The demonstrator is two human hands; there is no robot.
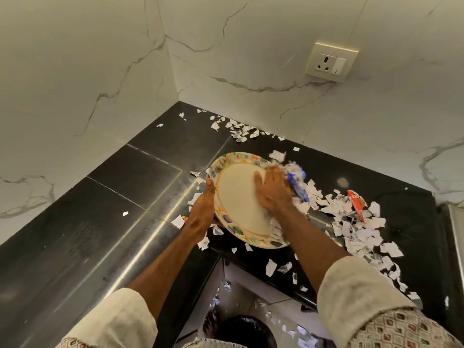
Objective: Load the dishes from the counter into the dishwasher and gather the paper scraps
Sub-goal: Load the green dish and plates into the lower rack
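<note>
A few paper scraps [227, 287] lay on the floor at bottom centre. Mid-frame, the left hand [200, 212] gripped the tilted plate [238, 204] by its rim above the desk [125, 192]. The right hand [272, 194] lay on its face against blurred scraps, grasp unclear. Most scraps littered the right side and far corner, so gathering seemed barely begun and the plate was not loaded.

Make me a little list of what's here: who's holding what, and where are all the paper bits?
place: black counter in a corner of marble walls
plate: patterned rim, held at the counter's edge
left hand: grips the plate's rim
right hand: lies over the plate's far side, touching paper bits
paper bits: scattered on the counter, mostly right of the plate; some on the floor
red wrapper: among the bits on the right
socket: on the wall
</note>
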